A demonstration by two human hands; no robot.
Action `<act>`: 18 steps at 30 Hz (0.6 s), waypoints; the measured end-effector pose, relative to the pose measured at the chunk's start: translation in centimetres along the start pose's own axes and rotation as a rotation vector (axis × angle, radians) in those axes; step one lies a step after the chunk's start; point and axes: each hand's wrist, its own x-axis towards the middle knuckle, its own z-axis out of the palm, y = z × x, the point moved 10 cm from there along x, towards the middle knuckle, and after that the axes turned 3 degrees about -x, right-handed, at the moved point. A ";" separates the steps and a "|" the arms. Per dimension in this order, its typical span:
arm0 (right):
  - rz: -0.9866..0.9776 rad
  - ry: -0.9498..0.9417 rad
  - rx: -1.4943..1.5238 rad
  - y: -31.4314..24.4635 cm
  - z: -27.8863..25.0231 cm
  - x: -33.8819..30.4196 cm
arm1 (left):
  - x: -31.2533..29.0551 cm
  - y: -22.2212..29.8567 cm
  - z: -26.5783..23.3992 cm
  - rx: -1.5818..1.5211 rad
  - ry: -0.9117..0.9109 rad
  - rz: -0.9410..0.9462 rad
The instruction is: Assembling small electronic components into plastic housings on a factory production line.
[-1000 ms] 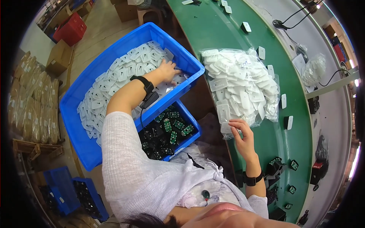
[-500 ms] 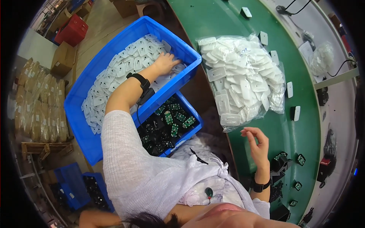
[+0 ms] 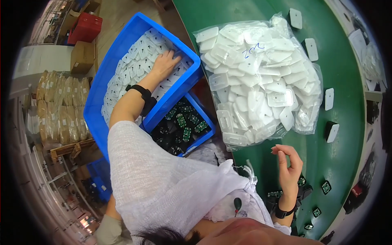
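My left hand (image 3: 164, 66) reaches into a large blue bin (image 3: 93, 109), over the layers of white plastic covers (image 3: 132, 67) inside it. Its fingers are apart, and I see nothing held in them. Above the green table (image 3: 341, 90), my right hand (image 3: 289, 163) is curled, thumb close to the fingertips, with nothing visible in it. It hovers just on the near side of a big clear bag (image 3: 261, 81) stuffed with white covers. Below the blue bin's near wall, a smaller blue bin (image 3: 200, 141) holds black cases and green circuit boards (image 3: 186, 134).
Several white-faced blocks (image 3: 329, 99) line the table beyond the bag. Small circuit-board units (image 3: 326, 187) and black parts lie near my right wrist. On the far left are bagged stacks (image 3: 61, 106) on a wooden pallet, a cardboard box (image 3: 83, 58) and a red crate (image 3: 85, 27).
The view has shifted, and the bag appears larger. My left hand remains in the big bin, its fingers slightly moved over the covers. My right hand stays curled near the bag.
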 end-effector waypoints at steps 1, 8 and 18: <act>0.023 -0.003 0.002 0.1 -0.5 0.3 | -0.1 0.0 -0.4 -0.025 0.065 0.025; 0.228 0.047 -0.042 -1.0 -1.7 2.1 | 0.8 -0.7 -0.1 -0.150 0.002 0.046; 0.258 0.045 -0.137 -7.2 -2.2 3.4 | -1.2 -2.2 -2.7 -0.388 0.017 -0.128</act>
